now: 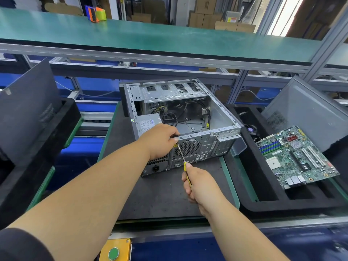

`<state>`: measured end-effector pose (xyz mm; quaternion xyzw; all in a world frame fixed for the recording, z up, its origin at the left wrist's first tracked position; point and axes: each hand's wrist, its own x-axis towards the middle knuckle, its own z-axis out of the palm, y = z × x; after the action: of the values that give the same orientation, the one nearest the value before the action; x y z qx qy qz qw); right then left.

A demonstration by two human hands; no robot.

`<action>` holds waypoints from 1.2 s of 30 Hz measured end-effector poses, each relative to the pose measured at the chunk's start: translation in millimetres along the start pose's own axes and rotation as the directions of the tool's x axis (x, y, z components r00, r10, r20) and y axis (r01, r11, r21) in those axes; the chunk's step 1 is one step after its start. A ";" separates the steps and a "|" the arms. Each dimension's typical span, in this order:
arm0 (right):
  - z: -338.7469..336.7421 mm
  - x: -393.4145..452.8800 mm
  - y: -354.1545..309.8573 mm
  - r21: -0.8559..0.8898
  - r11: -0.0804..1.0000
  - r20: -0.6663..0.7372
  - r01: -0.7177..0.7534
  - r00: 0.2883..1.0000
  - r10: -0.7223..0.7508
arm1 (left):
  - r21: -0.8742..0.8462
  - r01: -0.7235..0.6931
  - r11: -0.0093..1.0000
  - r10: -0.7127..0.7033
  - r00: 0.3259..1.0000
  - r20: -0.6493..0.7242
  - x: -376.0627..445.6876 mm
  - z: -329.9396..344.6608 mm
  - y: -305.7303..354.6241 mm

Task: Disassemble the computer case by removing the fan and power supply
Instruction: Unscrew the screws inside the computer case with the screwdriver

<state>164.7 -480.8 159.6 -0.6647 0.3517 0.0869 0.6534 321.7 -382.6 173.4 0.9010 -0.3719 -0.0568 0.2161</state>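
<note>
An open grey computer case (pixel 222 117) lies on its side on a dark mat, rear panel facing me. The power supply (pixel 148 123) sits in its near left corner, with loose black cables (pixel 170 117) beside it. A round fan grille (pixel 187 147) shows on the rear panel. My left hand (pixel 160 142) grips the top edge of the rear panel above the grille. My right hand (pixel 199 185) holds a yellow-and-black screwdriver (pixel 183 160) whose tip meets the rear panel at the grille's upper left, just under my left fingers.
A removed motherboard (pixel 297 157) lies in a black foam tray (pixel 250 185) on the right. A grey side panel (pixel 308 113) leans behind it, and a dark panel (pixel 28 110) leans on the left. A green shelf (pixel 150 34) runs overhead. A green button box (pixel 114 251) sits at the near edge.
</note>
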 end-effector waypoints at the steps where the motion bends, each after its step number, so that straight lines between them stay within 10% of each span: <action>1: -0.8 1.2 1.0 -0.120 0.992 -0.039 0.047 0.998 -0.052 | -0.001 0.000 1.000 0.000 1.000 -0.001 -0.2 0.0 0.0; 11: -2.5 -2.3 0.1 -0.925 0.370 -0.126 0.084 0.851 -0.509 | -0.007 -0.001 1.000 0.001 1.000 -0.011 0.6 0.4 -0.5; 14: -8.2 0.5 -2.3 -0.829 0.536 -0.097 0.160 0.902 -0.420 | -0.004 -0.006 1.000 0.005 1.000 -0.010 0.1 0.4 -0.7; 18: -16.3 3.1 -3.1 -0.044 0.999 0.107 0.028 0.994 -0.023 | -0.003 -0.012 1.000 0.012 1.000 -0.010 0.4 0.4 -0.9; 23: -25.6 2.1 2.8 0.536 0.776 0.491 -0.332 0.871 0.033 | -0.003 -0.012 1.000 0.012 1.000 -0.007 0.8 0.4 -1.8; 29: -18.5 0.3 4.8 0.544 0.794 0.452 -0.273 0.892 -0.003 | -0.006 -0.012 1.000 0.012 1.000 -0.011 1.9 1.6 -1.7; 36: -10.6 -1.2 -2.2 0.127 0.991 0.122 -0.036 0.992 0.020 | -0.007 -0.012 1.000 0.012 1.000 -0.017 1.8 2.0 -3.2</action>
<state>161.5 -490.5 163.5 -0.6094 0.3260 0.1130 0.7138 324.5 -382.6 170.4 0.8984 -0.3753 -0.0493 0.2226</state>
